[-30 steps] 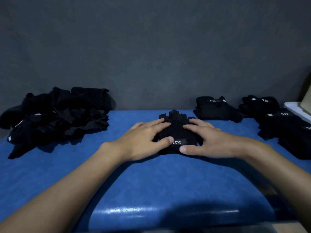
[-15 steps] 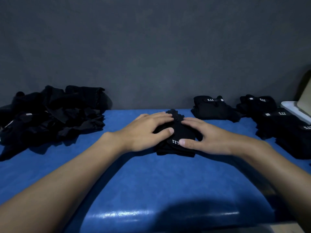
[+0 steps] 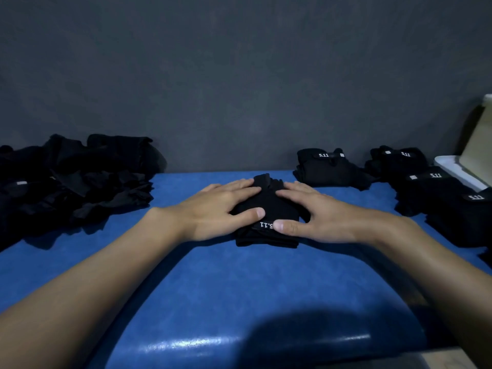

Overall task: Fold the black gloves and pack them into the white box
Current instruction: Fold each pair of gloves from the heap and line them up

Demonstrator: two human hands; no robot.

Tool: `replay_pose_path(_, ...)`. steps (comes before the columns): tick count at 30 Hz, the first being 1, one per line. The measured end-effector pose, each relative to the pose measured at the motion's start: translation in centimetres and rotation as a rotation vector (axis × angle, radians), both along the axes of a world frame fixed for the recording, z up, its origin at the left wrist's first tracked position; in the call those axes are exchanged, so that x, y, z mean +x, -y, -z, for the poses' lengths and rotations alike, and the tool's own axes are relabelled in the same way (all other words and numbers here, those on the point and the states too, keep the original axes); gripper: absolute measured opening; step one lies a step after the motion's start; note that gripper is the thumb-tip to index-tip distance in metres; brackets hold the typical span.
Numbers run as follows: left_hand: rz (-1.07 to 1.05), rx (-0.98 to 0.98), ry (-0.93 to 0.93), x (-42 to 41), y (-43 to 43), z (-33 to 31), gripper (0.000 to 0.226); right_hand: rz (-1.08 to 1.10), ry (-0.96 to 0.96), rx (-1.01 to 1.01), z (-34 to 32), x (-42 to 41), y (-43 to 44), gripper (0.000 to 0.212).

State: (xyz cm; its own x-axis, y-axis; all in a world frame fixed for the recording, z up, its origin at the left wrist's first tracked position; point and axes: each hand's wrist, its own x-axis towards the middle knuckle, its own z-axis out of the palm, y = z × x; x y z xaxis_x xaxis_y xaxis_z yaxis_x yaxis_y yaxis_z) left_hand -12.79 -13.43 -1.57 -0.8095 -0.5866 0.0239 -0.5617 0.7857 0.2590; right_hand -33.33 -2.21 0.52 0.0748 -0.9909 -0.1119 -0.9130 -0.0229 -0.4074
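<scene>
The left hand [image 3: 213, 213] and right hand [image 3: 323, 218] are pressing flat, fingers straight, on the folded glove [image 3: 269, 206], and lifting too fast could unfold it.

Folded glove [image 3: 269, 209]: matt black cloth. Glove pile [image 3: 80, 187] and stacked gloves [image 3: 439, 198]: same dull black fabric. Table cover [image 3: 239, 288]: blue, faintly mottled, glossy sheen at the near edge. Wall [image 3: 239, 75]: matt grey. White box [image 3: 452, 166]: smooth, material unclear.

The counter's [image 3: 239, 288] near middle lay open; a glove pile [image 3: 74, 187] crowded its left edge, stacks [image 3: 439, 203] its right.
</scene>
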Motion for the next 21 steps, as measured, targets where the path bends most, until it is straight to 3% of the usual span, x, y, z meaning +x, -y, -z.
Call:
replay_pose_path(2, -0.011, 0.060, -0.088, 0.2, 0.1, -0.3, 0.093, 0.028, 0.088, -0.063, 0.2, -0.4, 0.1, 0.104)
replay_pose_path(6, 0.054, 0.023, -0.142, 0.5, -0.6, -1.2, 0.085, 0.015, 0.168, -0.110, 0.5, -0.9, -0.2, 0.091)
replay_pose_path(11, 0.046, 0.030, -0.030, 1.2, -1.3, -0.5, 0.089, 0.012, 0.063, -0.035, 0.7, -0.9, -0.3, 0.094)
replay_pose_path(15, 0.051, 0.076, -0.029, 1.8, -1.6, 0.0, 0.090, -0.010, 0.032, 0.014, 0.6, -0.9, -0.5, 0.079)
replay_pose_path(21, 0.049, 0.042, 0.017, 2.2, -2.2, -0.1, 0.081, -0.023, 0.088, -0.021, 0.5, -0.8, -0.6, 0.091)
